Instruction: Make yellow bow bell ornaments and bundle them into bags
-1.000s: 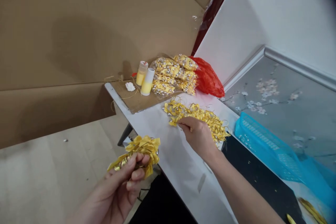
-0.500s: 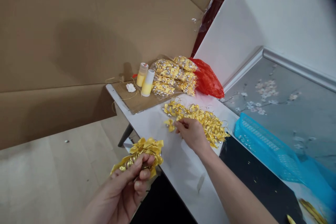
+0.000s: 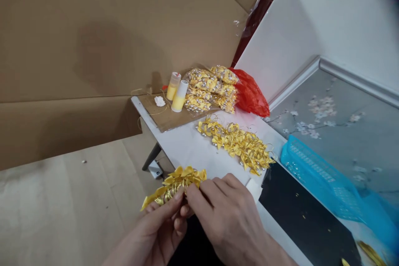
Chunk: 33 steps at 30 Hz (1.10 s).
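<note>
My left hand [image 3: 156, 232] is closed around a bunch of yellow ribbon bows [image 3: 177, 183] threaded on gold loops, held just off the near edge of the white table [image 3: 187, 149]. My right hand [image 3: 227, 220] has its fingers pinched together against the same bunch, right beside my left thumb; what it pinches is hidden. A loose heap of yellow bows [image 3: 240, 145] lies on the table beyond both hands.
At the far end of the table lie clear bags of yellow bows [image 3: 208, 89], two small yellow bottles [image 3: 177, 91], a red plastic bag [image 3: 251, 95] and a cardboard sheet [image 3: 162, 114]. A blue mesh basket [image 3: 314, 170] sits right. A black mat [image 3: 308, 220] lies near me. Large cardboard panels [image 3: 93, 50] stand left.
My right hand left the heap with one bow and came back to the bunch in my left hand. The left hand rose slightly toward the table edge.
</note>
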### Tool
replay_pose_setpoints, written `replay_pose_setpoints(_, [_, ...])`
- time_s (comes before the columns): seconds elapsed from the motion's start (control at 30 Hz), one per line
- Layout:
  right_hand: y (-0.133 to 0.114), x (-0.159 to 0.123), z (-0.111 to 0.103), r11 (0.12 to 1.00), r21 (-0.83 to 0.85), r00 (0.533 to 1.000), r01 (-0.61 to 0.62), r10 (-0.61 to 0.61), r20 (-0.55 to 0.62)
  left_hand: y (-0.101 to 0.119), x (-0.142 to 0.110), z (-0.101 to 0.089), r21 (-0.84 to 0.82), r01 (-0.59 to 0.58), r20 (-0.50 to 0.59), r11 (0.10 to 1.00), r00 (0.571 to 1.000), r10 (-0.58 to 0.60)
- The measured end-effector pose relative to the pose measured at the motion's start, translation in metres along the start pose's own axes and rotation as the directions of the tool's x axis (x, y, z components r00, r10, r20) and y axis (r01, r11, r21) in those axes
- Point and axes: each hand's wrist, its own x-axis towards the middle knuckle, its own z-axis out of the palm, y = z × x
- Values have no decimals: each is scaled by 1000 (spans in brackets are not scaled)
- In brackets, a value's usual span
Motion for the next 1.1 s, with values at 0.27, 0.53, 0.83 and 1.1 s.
replay_pose_setpoints(0.27, [-2,-4,4,999,-30,987,43,-47,-154,-2,1,3,-70,90,-21,993,996,-91])
replay_pose_setpoints(0.53, [20,-6,6,960,242,986,-139,157,-56,8,-1,8,-58,37,11,998,999,-37])
replay_pose_setpoints(0.83, [119,10,42,613,156,630,-774,771,98,20,-1,2,-38,21,68,999,998,-18])
replay_pose_setpoints(1.1, [79,5,18,626,372,715,-685,676,178,14,0,4,148,30,10,989,999,-32])
